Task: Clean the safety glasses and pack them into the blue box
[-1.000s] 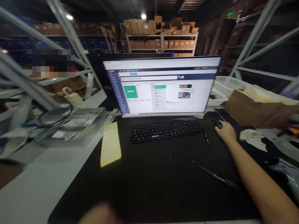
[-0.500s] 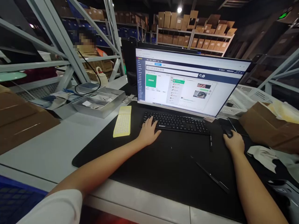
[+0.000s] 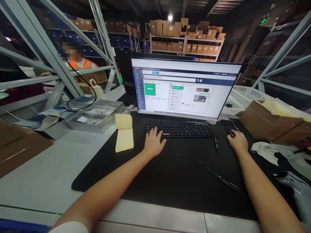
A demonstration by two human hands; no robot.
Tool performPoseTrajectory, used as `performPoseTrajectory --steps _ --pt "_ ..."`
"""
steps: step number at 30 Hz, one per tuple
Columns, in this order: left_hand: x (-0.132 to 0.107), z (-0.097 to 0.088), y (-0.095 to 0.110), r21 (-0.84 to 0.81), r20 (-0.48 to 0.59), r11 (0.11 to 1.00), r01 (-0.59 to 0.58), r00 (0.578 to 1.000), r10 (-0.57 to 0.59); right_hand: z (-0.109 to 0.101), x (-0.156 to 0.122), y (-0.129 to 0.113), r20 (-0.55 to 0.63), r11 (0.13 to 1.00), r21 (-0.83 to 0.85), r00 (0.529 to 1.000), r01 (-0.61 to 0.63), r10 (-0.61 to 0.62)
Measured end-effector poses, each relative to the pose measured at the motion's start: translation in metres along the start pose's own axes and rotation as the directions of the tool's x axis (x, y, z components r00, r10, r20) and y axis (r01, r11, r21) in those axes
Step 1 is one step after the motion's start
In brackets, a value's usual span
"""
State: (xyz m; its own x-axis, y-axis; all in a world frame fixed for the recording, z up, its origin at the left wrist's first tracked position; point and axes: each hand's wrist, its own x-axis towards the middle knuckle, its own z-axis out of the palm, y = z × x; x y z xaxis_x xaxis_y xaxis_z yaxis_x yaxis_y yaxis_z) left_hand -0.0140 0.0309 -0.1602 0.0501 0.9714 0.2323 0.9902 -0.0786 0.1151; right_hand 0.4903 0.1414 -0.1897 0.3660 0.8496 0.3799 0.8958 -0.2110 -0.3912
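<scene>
My left hand (image 3: 154,143) rests palm down, fingers spread, with its fingertips at the lower left keys of a black keyboard (image 3: 184,128). On the right, my right hand (image 3: 238,142) curls over a black computer mouse (image 3: 231,133), which shows only at its front. Behind the keyboard stands a lit monitor (image 3: 179,87) with a web page and a chat window. Left of the keyboard lies a yellow sticker pad (image 3: 125,137), its upper flap raised. A black pen (image 3: 216,141) lies beside the keyboard's right end, and a longer, thin dark pen-like tool (image 3: 222,179) lies nearer me.
A black desk mat (image 3: 170,181) covers the desk's middle. Grey metal trays (image 3: 97,121) stand left, and an open cardboard box (image 3: 264,121) and white cloth (image 3: 266,152) right. Beyond the metal frame (image 3: 102,42) is a person in an orange vest (image 3: 82,63).
My view has shifted, so the monitor and shelves appear farther left. The sticker pad's top flap now shows more raised. The person behind the frame has lifted up. Both hands keep their places.
</scene>
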Motion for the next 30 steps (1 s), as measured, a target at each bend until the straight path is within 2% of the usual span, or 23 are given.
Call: performPoseTrajectory --steps 4,10,18,25,30 --pt "0.001 -0.002 0.0 0.005 0.046 1.0 0.011 0.999 -0.011 0.001 0.003 0.0 0.035 1.0 -0.014 0.999 -0.024 0.024" --pt "0.003 -0.004 0.0 0.001 0.07 1.0 -0.001 0.998 0.001 0.002 0.001 0.001 -0.014 0.997 -0.028 0.997 -0.077 0.077" --pt "0.002 -0.006 0.001 0.024 0.078 1.0 0.01 0.997 -0.012 0.001 0.0 -0.002 -0.047 0.998 -0.012 0.997 -0.054 0.053" --pt "0.0 -0.006 0.001 0.059 0.063 0.998 0.006 0.998 -0.01 -0.008 -0.01 -0.015 -0.076 0.996 -0.037 0.994 -0.077 0.074" --pt "0.002 -0.006 0.0 0.091 0.042 0.996 -0.001 0.999 -0.002 -0.008 -0.011 -0.02 -0.011 0.991 -0.107 0.997 -0.075 0.074"
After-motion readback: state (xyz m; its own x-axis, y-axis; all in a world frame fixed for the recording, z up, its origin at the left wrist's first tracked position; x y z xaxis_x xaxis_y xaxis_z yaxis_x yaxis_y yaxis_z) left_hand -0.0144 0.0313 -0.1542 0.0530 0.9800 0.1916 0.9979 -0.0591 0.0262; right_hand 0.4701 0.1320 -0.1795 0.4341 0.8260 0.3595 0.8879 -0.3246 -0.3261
